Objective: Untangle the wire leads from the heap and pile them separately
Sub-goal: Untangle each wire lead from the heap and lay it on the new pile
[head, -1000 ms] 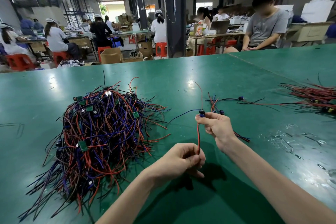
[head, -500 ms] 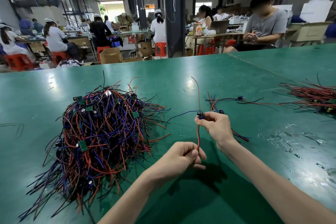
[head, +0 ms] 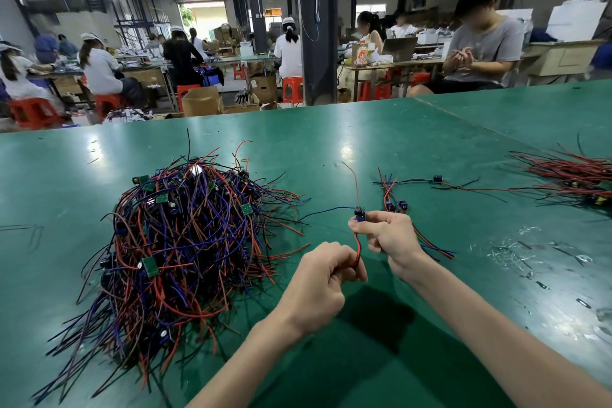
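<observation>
Green worktable (head: 364, 142), viewed from above and behind the hands.

Left of centre: heap (head: 172, 252) of tangled wire leads in red, blue and black, with small green circuit boards (head: 150, 266) and dark components scattered through it. Loose ends fanned out onto the table on every side.

Centre: one wire lead (head: 358, 247) lifted clear of the heap and held between both hands. At its upper end, right hand (head: 390, 238) closed, pinching the blue-and-black component (head: 360, 214) between thumb and forefinger. Lower and nearer, left hand (head: 323, 281) with fingers curled, gripping the red wire that loops down from the component. From the same component: a thin red wire rising up and away, and a blue wire running left toward the heap's edge — contact with the heap not discernible.

Beneath the right hand, toward the right: ends of red and blue wires (head: 433, 247), whether gripped or merely lying on the table not discernible.

Just beyond the right hand: small separate pile (head: 392, 200) of a few freed leads, with one more lead (head: 437, 178) stretched out to its right.

Far right edge: larger bundle (head: 569, 175) of mostly red and black wires, well apart from the heap.

Near right: clear plastic scraps (head: 516, 248) strewn on the table.

Background: seated person in a grey T-shirt (head: 483, 43), dark pillar (head: 316, 26), red stools (head: 293, 88), cardboard box (head: 200, 101).
</observation>
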`<state>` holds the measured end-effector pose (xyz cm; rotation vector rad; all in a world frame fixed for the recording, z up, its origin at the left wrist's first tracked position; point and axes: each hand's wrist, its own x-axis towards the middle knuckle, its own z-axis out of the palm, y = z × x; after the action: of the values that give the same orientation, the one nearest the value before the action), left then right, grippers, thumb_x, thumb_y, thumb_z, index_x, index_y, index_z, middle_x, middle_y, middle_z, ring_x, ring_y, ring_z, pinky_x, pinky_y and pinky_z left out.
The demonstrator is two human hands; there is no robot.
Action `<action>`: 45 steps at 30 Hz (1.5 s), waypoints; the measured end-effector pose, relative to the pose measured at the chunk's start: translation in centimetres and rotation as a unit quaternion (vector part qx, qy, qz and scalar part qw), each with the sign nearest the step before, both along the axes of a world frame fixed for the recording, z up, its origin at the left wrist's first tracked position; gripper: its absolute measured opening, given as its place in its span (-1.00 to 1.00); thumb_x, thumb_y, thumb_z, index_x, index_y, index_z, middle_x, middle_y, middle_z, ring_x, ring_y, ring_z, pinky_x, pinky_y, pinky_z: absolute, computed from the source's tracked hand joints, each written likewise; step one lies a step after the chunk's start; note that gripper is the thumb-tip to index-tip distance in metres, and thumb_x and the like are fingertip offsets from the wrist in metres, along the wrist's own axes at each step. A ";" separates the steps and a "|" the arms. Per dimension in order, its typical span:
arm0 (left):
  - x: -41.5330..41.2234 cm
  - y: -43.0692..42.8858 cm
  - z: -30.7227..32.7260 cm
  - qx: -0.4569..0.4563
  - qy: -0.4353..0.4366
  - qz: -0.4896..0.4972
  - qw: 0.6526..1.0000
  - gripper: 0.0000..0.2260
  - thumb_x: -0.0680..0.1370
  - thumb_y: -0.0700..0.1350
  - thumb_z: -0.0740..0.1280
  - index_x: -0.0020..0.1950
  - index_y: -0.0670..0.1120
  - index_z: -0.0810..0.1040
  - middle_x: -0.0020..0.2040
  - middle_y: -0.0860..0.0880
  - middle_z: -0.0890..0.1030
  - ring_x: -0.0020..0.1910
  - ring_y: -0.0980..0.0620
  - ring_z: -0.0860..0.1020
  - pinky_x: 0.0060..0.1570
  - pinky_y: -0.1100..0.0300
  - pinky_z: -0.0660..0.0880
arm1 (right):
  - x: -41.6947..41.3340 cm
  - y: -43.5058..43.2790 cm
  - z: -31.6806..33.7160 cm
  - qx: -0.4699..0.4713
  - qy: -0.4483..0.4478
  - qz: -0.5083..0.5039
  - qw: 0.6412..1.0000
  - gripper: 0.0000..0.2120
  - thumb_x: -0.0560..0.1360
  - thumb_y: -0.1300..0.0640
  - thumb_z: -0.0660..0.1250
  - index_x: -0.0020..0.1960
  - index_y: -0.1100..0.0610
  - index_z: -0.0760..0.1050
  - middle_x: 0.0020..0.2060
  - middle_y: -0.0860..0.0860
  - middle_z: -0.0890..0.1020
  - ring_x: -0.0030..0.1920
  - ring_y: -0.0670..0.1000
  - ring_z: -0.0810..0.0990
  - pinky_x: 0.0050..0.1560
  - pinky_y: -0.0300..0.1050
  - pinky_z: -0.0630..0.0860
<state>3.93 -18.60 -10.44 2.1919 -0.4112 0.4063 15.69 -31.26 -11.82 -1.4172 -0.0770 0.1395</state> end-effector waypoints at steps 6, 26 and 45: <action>-0.3 -0.5 0.5 -0.075 0.113 -0.032 0.990 -0.77 0.55 -0.37 0.22 -0.11 -0.12 0.62 -0.29 0.14 0.59 -0.20 0.19 0.56 -0.05 0.34 0.49 | 0.2 -0.1 -0.2 -0.054 -0.042 -0.019 0.997 -0.92 0.34 0.35 0.48 -0.27 0.23 0.61 -0.45 0.09 0.51 -0.57 -0.09 0.28 -0.57 -0.29 0.22; 0.7 0.6 0.7 -0.342 0.472 0.014 0.812 -0.83 0.54 -0.38 0.15 -0.13 -0.28 0.52 -0.48 -0.07 0.47 -0.59 0.13 0.38 -0.41 0.21 0.58 | -0.3 -0.3 1.6 -0.036 -0.156 -0.061 0.985 -0.91 0.38 0.23 0.50 -0.25 0.09 0.64 -0.49 -0.11 0.57 -0.52 -0.15 0.38 -0.49 -0.34 0.34; -0.5 0.4 0.8 -0.250 0.400 -0.168 0.866 -0.89 0.57 -0.28 0.27 -0.04 -0.24 0.59 -0.36 -0.03 0.58 -0.43 0.14 0.49 -0.25 0.18 0.61 | 0.0 -0.4 1.2 0.022 0.004 0.010 1.000 -0.88 0.33 0.44 0.45 -0.28 0.26 0.59 -0.41 0.11 0.59 -0.60 -0.14 0.24 -0.60 -0.33 0.17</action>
<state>3.46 -18.22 -9.59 1.5490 -0.1787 -0.5390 15.73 -31.63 -10.64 -1.3725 -0.0873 0.1596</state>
